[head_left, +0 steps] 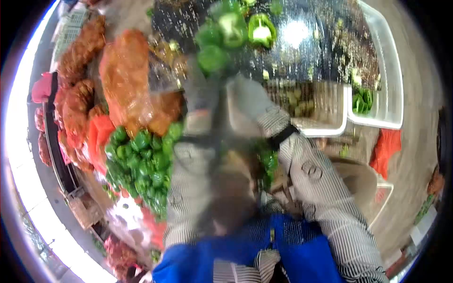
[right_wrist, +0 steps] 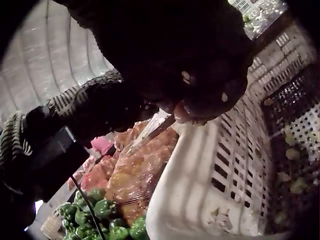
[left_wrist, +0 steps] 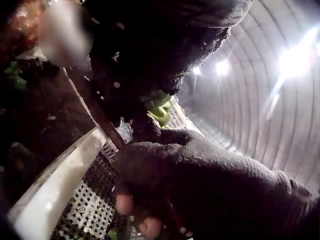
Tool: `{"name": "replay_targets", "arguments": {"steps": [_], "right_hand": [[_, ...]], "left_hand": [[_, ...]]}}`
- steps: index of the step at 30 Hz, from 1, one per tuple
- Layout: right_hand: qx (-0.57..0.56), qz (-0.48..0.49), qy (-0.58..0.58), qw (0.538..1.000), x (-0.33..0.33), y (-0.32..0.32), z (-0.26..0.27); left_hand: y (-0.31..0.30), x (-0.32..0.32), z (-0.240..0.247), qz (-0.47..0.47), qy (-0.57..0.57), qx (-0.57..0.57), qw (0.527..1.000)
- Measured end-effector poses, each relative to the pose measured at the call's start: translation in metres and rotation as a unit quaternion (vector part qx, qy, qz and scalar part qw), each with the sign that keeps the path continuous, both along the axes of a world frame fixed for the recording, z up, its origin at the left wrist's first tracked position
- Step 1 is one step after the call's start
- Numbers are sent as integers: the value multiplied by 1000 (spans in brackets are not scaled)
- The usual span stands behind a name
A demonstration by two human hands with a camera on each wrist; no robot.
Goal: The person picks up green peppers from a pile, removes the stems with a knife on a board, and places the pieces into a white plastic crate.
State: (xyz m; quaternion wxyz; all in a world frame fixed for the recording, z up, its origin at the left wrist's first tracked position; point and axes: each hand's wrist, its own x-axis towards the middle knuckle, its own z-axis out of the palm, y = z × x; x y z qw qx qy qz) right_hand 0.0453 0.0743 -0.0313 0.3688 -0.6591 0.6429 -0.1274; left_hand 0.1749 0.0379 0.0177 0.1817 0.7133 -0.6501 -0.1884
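My gloved right hand (head_left: pixel 250 96) is at the near edge of a dark, wet worktop (head_left: pixel 325 56). In the right wrist view it grips a knife (right_wrist: pixel 150 134), whose narrow blade slants down from the bare fingertips. The left wrist view shows the right hand's glove with two fingertips poking out. My gloved left hand (head_left: pixel 203 89) is blurred, close beside the right; what it holds I cannot tell. Just beyond the left hand lie green bell peppers (head_left: pixel 212 59), and a cut pepper (head_left: pixel 262 30) shows its pale inside.
A white slotted crate (right_wrist: pixel 197 175) stands below the hands. Heaped green peppers (head_left: pixel 141 160) and filled orange-red bags (head_left: pixel 125 75) lie at the left. A clear tub (head_left: pixel 396 89) holds green pieces at the right. Pale seeds and scraps dot the worktop.
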Motion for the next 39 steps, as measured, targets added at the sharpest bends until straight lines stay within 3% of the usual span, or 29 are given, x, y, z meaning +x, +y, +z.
{"name": "replay_targets", "arguments": {"steps": [1,2,3,4,6,8,9,12,14,16,18,20,21,24,27,28,31,33,34,35,36,38,39], "right_hand": [[-42,11,-25,999,-8,11,3],[-9,61,-12,998,-10,2,-13],[115,25,-27,993,-18,5,25],[-16,64,63,996,-25,9,8],[-44,50,-20,998,-46,21,-14],[158,-55,-187,968,-67,29,4],[135,-66,-232,961,-77,31,-16],[60,-95,-185,976,-95,34,-12],[-1,-116,-166,979,-105,42,-17],[102,-183,-300,931,-107,53,25],[106,-201,-303,925,-106,60,22],[111,-242,-306,914,-109,71,15],[92,-244,-297,919,-112,74,7],[110,-246,-270,924,-118,80,7],[86,-256,-254,929,-121,87,1],[47,-244,-243,938,-120,84,0],[85,-269,-259,924,-117,85,10],[57,-242,-214,945,-118,81,14],[80,-272,-234,930,-114,80,19],[25,-242,-236,941,-114,81,10],[81,-274,-265,921,-109,80,26],[28,-256,-195,946,-101,81,39],[44,-246,-218,943,-100,79,37]], "left_hand": [[-12,0,-6,28,-14,36,999],[-20,0,-4,57,-27,68,996],[-34,2,-5,49,-28,64,996],[-42,6,-5,39,-18,48,998],[-56,11,-3,18,9,5,1000],[-61,16,-1,-6,66,-71,995],[-59,18,-2,-22,106,-129,986],[-23,38,-19,-13,209,-260,943],[24,59,-39,52,258,-240,934],[94,78,-94,41,129,-249,959],[157,84,-113,-63,2,2,998],[175,64,-126,-126,67,105,984],[174,67,-157,-214,22,187,959],[161,50,-192,-278,-116,316,899],[147,45,-217,-282,-187,381,861],[146,45,-219,-278,-195,390,856],[147,46,-214,-255,-193,401,859],[145,46,-203,-225,-167,392,876],[144,45,-194,-205,-150,383,888],[146,46,-181,-175,-126,376,901],[148,47,-162,-131,-94,366,917],[152,45,-118,-26,-36,321,946],[163,50,-106,-18,-110,171,979]]}}
